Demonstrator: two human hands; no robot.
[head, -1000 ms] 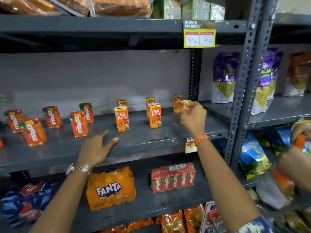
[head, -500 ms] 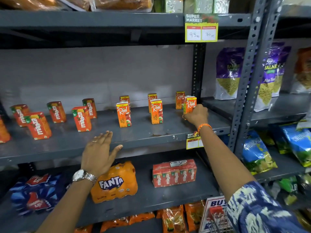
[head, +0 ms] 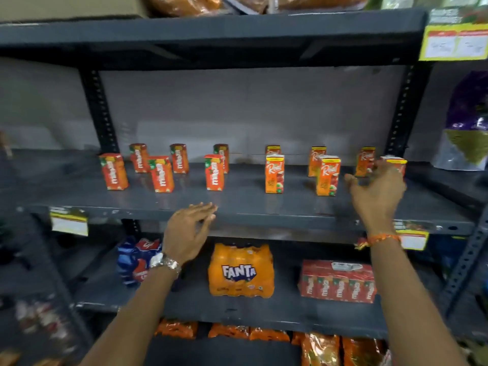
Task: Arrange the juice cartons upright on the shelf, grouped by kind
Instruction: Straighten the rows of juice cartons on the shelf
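Reaching over the shelf (head: 237, 207), the right hand (head: 377, 196) curls loosely around the end Real carton (head: 394, 165); the left hand (head: 187, 233) hovers spread, Maaza cartons (head: 161, 174) standing beyond it.

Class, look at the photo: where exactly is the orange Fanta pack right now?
The Fanta pack sits on the lower shelf, centre of the head view, between the blue pack and the red Maaza multipack.

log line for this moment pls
right hand at rightmost carton | left hand open, empty | cartons upright, grouped
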